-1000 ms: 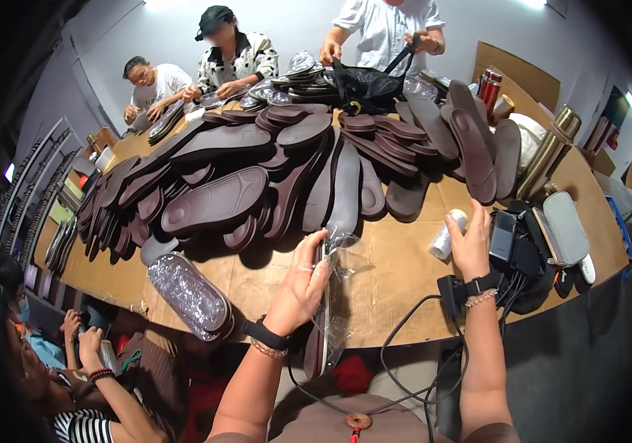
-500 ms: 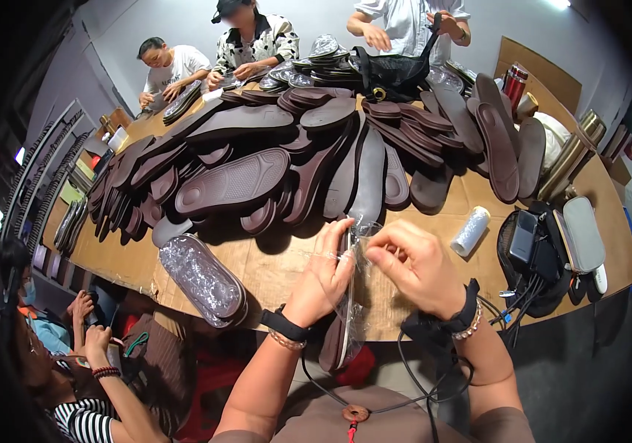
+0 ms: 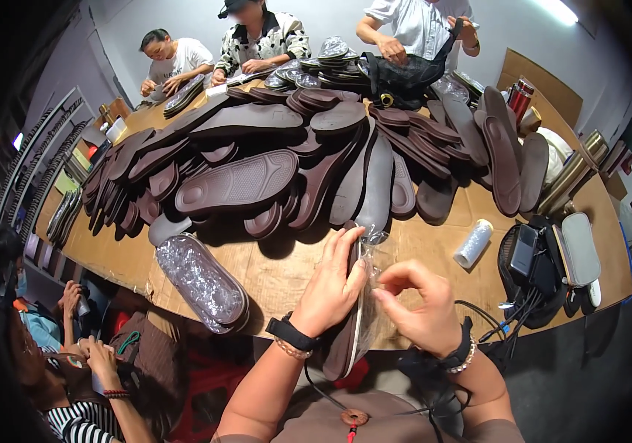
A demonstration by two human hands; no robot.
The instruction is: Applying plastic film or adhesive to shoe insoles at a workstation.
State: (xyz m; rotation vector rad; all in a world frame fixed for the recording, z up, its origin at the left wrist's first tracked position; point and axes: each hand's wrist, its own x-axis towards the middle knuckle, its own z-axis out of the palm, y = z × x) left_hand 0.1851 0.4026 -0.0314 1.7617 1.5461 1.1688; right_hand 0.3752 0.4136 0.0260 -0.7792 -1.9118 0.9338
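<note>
Plainly, with the dark insole (image 3: 345,336) gripped by the left hand (image 3: 330,284) and the clear bag (image 3: 372,295) pinched by the right hand (image 3: 418,306), the thin film could be torn.

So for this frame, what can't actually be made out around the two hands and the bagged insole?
Head view only:
- Insole in clear bag: its upper part is hidden behind the left hand; its lower end drops past the table edge.
- Right hand: what its fingertips pinch is too small and glare-washed to tell.
- Insole pile: the lower layers are covered by the top soles.
- Black device: its detail is too small.
</note>
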